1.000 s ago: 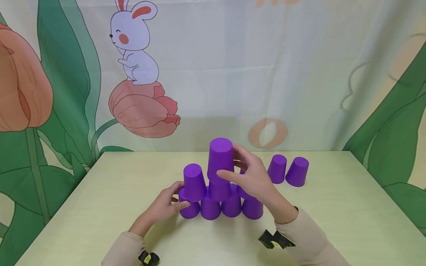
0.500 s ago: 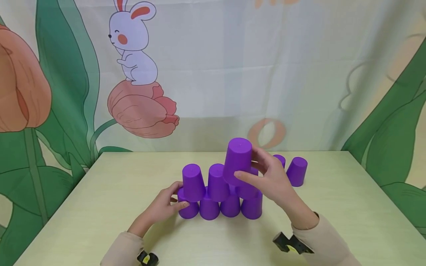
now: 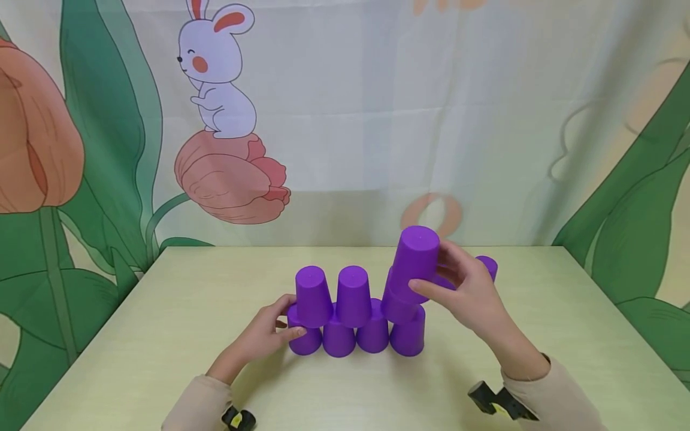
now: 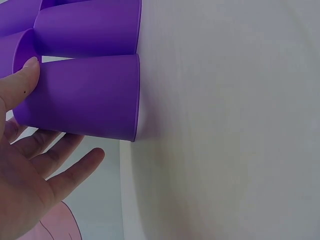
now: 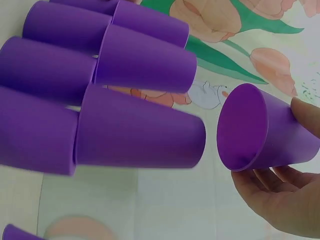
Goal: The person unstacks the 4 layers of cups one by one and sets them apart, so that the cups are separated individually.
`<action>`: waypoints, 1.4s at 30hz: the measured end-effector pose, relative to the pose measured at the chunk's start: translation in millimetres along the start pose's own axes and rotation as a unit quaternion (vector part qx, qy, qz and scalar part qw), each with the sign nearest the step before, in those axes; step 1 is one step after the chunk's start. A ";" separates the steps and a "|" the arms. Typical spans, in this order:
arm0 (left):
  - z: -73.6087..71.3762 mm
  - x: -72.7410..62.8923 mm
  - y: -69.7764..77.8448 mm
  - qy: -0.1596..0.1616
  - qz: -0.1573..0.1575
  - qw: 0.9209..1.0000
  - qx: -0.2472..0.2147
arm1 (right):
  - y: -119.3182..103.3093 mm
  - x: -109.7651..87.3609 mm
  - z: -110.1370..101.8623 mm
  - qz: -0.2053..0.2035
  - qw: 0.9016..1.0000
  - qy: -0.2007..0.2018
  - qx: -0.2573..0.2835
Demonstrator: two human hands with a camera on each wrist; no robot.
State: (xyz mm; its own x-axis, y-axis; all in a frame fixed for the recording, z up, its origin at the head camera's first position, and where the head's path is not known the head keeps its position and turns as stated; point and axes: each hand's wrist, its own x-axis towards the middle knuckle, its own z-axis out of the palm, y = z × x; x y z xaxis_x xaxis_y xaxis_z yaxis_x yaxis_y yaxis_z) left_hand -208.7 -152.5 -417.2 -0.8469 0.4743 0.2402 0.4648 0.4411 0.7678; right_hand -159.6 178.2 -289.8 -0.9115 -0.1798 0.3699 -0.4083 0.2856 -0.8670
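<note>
My right hand (image 3: 477,299) grips an upside-down purple cup (image 3: 415,260), thumb on the near side and fingers behind it. In the head view this cup overlaps the right cup (image 3: 398,310) of the upper row; the right wrist view shows its open mouth (image 5: 242,127) apart from that cup's base. My left hand (image 3: 262,330) holds the leftmost bottom cup (image 4: 90,97) of the stack between thumb and fingers, the thumb tip near the cup above. Three inverted cups, including a middle one (image 3: 353,299), stand on a bottom row of several cups (image 3: 338,342).
Behind my right hand, another purple cup (image 3: 487,267) stands at the back right, with a second one mostly hidden by the fingers. The pale table (image 3: 178,311) ends at a printed curtain (image 3: 345,120). A small black device (image 3: 501,400) sits at the right sleeve.
My right hand has moved right with its cup, from over the middle upper cup to over the right one, now covering more of the back-right cups. The left hand has stayed put.
</note>
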 end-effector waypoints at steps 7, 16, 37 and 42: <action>0.8 0.8 -1.0 0.002 -0.006 1.000 0.000 | 5.7 -5.3 -13.9 0.003 0.999 0.012 -0.031; 1.8 1.4 -2.2 -0.002 -0.011 1.000 -0.003 | 14.5 -12.4 -29.3 0.004 0.997 0.032 -0.065; 0.0 0.0 -1.7 0.002 -0.010 1.000 0.003 | 57.0 -14.8 -64.9 0.006 0.993 0.063 -0.095; -0.4 0.6 -1.6 0.003 -0.014 1.000 0.005 | 67.9 -14.7 -72.3 0.018 0.992 0.069 -0.100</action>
State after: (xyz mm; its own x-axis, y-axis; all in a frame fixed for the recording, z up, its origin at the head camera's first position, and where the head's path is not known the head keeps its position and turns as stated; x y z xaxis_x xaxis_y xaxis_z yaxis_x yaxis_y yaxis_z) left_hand -210.0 -153.3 -418.0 -0.8613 0.4570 0.2221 0.4435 0.4625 0.7677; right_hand -177.5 268.3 -330.1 -0.9183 -0.0401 0.3938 -0.3646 0.4729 -0.8022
